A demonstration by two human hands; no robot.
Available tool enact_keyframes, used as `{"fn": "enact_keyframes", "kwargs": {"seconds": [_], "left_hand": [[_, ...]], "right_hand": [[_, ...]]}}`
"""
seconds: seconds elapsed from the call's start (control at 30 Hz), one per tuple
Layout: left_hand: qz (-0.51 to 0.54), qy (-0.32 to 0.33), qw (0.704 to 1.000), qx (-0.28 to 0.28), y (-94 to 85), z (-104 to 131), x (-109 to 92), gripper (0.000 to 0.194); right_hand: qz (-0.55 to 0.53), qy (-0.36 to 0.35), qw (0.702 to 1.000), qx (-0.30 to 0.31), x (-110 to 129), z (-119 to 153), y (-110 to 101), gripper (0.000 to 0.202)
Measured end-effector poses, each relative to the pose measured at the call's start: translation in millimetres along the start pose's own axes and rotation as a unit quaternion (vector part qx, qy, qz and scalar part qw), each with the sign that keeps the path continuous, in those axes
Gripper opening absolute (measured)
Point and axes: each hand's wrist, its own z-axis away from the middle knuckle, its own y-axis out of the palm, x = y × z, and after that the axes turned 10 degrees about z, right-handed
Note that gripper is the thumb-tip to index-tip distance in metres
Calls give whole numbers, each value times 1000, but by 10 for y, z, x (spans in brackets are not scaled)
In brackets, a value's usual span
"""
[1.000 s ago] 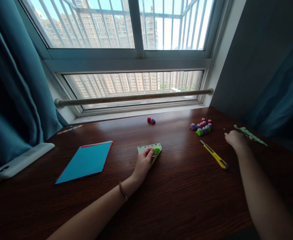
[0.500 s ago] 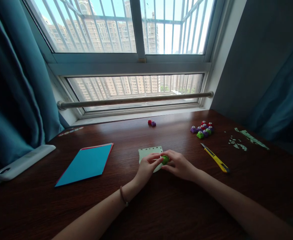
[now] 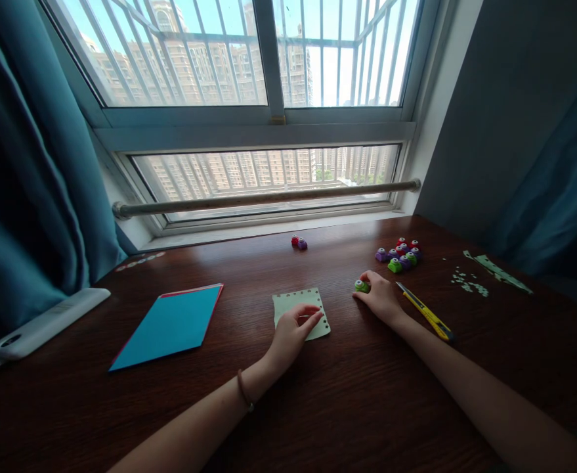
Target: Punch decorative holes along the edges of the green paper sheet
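Note:
A small green punch [image 3: 362, 286] is between the thumb and fingers of my right hand [image 3: 377, 297], right of the paper, at or just above the table. The light green paper [image 3: 288, 301] lies flat at the middle, with small holes punched along its top and right edges. Over its lower part rests my left hand [image 3: 294, 328], thumb and fingers apart with nothing between them; it hides part of the sheet. Beyond my right hand stands a group of red, purple and green punches [image 3: 405, 261].
A yellow cutter [image 3: 428, 315] lies right of my right hand. Paper bits [image 3: 468, 284] and a cut strip [image 3: 502, 272] are farther right. Blue sheets [image 3: 170, 326] and a white device [image 3: 49, 322] lie left. Two punches [image 3: 299, 242] stand near the window.
My right hand has moved right, away from the paper, carrying the green punch. My left hand has stayed over the sheet and no longer touches the punch. More of the paper's right edge shows.

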Motion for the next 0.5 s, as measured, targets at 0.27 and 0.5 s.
{"fn": "enact_keyframes", "kwargs": {"seconds": [0.27, 0.5], "left_hand": [[-118, 97, 988, 6, 30, 59, -30, 23], [-309, 323, 874, 190, 111, 254, -102, 21]], "right_hand": [[67, 46, 991, -104, -75, -20, 76, 38], [-59, 11, 998, -30, 115, 72, -35, 17]]}}
